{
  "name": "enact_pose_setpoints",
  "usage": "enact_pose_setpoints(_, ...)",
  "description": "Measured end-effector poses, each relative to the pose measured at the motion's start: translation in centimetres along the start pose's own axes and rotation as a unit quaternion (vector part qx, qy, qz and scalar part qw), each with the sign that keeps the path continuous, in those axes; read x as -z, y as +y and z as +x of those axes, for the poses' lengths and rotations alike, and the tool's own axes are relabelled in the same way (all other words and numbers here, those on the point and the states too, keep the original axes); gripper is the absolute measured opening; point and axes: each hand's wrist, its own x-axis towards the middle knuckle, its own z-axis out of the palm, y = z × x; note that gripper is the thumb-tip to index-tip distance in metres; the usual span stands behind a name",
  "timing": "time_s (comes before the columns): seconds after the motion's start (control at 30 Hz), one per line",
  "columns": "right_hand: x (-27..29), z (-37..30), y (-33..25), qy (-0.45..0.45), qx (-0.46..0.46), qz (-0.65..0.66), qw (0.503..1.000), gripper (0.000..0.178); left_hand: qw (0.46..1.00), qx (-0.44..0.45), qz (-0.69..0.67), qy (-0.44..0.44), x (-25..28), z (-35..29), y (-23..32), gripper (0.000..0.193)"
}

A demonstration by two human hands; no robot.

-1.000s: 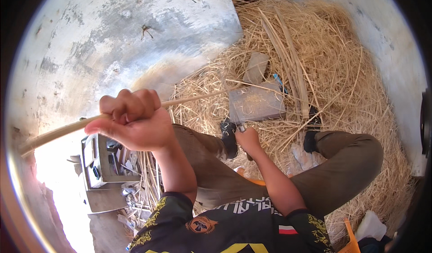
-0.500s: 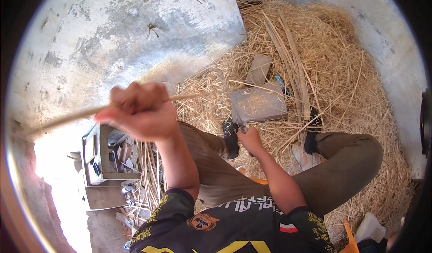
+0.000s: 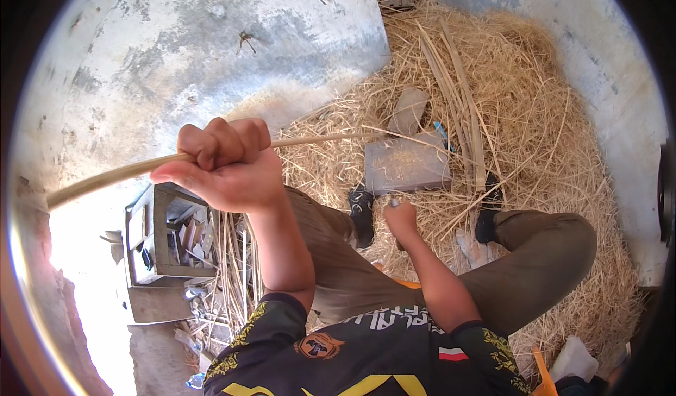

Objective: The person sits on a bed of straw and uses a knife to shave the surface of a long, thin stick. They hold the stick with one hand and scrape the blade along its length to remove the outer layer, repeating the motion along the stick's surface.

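2 arms are extended forward from the body, each bent at the elbow. The left hand (image 3: 229,164) is held high, near the head, and is seen much larger than the right. Its fingers (image 3: 232,139) are curled tightly into the palm, with the knuckles turned upward in view, while the left thumb (image 3: 184,176) is stretched out toward the left. The inner side of the left wrist (image 3: 266,202) is exposed, and the left forearm (image 3: 273,241) is angled steeply upward. The right hand (image 3: 401,220) is held low between the 2 legs, its fingers folded into a compact fist. The right forearm (image 3: 431,269) is slanted inward, toward the middle.
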Motion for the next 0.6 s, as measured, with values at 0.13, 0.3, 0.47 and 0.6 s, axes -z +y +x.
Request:
enact_pose_setpoints(0.13,2.2,0.5,-2.1,0.085,0.075,0.023,0.993,0.031,0.999,0.006,-0.021,-0.024,1.4,0.5,-0.1,0.062)
enact_pose_setpoints(0.3,1.6,-1.7,-5.9,0.029,0.157,0.129,0.979,0.031,0.999,0.0,-0.024,-0.038,1.9,1.0,-0.3,0.062)
enact_pose_setpoints(0.47,-0.2,-0.3,-0.5,-0.05,0.113,-0.029,0.992,0.029,1.0,-0.001,0.017,-0.027,0.8,0.2,-0.3,0.063)
enact_pose_setpoints(0.6,0.6,1.3,4.7,-0.005,-0.043,-0.076,0.996,0.033,1.0,-0.001,-0.006,-0.014,2.0,0.9,-0.1,0.063)
